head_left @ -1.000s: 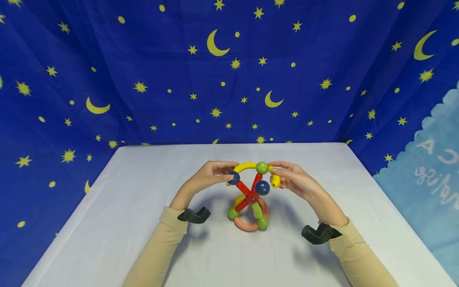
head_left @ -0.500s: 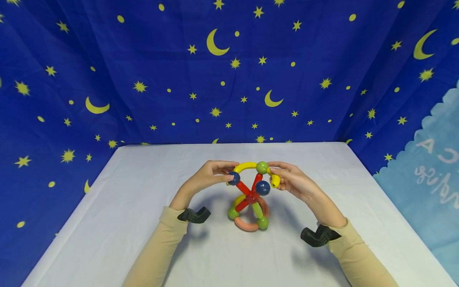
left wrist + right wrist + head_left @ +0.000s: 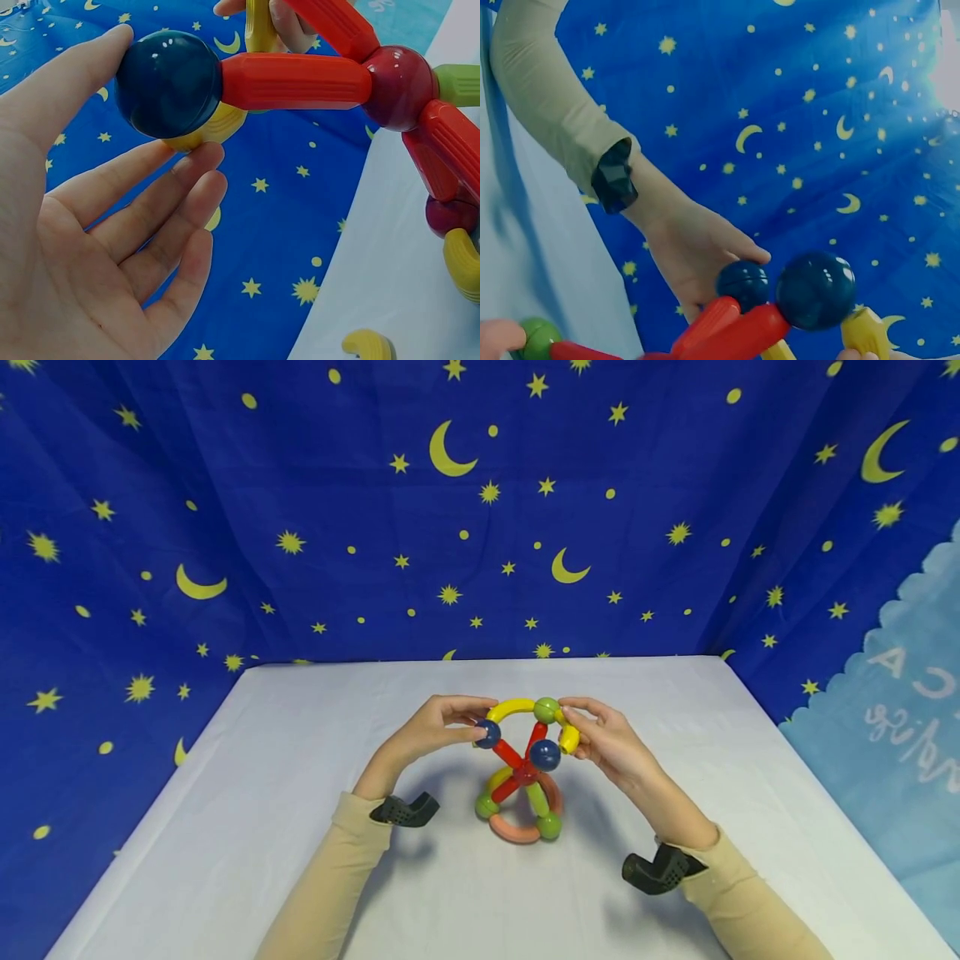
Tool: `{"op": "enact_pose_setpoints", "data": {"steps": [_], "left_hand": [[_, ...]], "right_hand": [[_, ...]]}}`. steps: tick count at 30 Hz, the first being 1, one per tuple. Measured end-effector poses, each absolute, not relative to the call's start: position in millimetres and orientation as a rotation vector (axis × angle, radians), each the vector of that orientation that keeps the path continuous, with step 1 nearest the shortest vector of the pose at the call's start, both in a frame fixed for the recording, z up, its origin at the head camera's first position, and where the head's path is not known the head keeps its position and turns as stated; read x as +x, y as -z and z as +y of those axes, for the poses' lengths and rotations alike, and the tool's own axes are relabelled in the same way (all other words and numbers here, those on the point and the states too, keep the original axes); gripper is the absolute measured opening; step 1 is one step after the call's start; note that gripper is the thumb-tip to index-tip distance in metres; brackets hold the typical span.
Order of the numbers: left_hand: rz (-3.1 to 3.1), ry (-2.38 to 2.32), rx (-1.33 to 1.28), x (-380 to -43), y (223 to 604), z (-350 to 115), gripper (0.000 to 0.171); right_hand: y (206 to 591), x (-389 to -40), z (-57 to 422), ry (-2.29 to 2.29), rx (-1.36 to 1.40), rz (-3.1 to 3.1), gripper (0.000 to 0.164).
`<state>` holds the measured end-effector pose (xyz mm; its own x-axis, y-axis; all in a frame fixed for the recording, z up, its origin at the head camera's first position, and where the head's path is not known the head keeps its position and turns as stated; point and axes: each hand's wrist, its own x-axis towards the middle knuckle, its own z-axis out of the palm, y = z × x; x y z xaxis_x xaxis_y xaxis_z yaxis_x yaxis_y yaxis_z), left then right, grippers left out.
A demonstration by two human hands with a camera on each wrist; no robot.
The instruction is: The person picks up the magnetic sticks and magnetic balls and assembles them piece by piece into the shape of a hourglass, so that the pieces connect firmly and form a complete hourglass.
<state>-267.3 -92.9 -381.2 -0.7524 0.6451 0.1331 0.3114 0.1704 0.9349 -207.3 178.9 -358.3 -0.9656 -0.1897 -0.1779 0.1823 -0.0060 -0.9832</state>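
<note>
A construction of magnetic rods and balls stands upright on the white table, red rods meeting at a red ball (image 3: 525,772) in its middle. My left hand (image 3: 435,727) pinches its left blue ball (image 3: 488,734), thumb on the ball and fingertips against the yellow curved rod (image 3: 512,708) behind. That rod arcs to the top green ball (image 3: 547,710). My right hand (image 3: 617,745) pinches another yellow curved rod (image 3: 570,740), one end at the green ball, its free end close to the right blue ball (image 3: 545,756). In the right wrist view, a gap separates this yellow rod (image 3: 865,333) from the blue ball (image 3: 815,291).
Pink curved rods (image 3: 514,831) and green balls (image 3: 550,826) form the construction's base on the white table (image 3: 360,910). A blue curtain (image 3: 390,510) with stars and moons encloses the back and sides. Black wrist mounts (image 3: 405,811) sit on both sleeves.
My right hand has shifted slightly left and turned, bringing the free end of its yellow curved rod nearer the right blue ball. The left hand keeps its hold; the construction stays in place.
</note>
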Motion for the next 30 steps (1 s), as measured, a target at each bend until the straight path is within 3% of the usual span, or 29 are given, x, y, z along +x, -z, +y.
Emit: {"op": "enact_pose_setpoints", "data": {"steps": [15,30], "left_hand": [[2.16,-1.611,0.93,-268,382,-91,0.051],[2.096,-1.62,0.925,-266,382,-92,0.056]], "right_hand": [[361,-201,173,2.08,0.087,2.046,0.054],[363,-218,193,2.008,-0.213,1.857,0.044]]}}
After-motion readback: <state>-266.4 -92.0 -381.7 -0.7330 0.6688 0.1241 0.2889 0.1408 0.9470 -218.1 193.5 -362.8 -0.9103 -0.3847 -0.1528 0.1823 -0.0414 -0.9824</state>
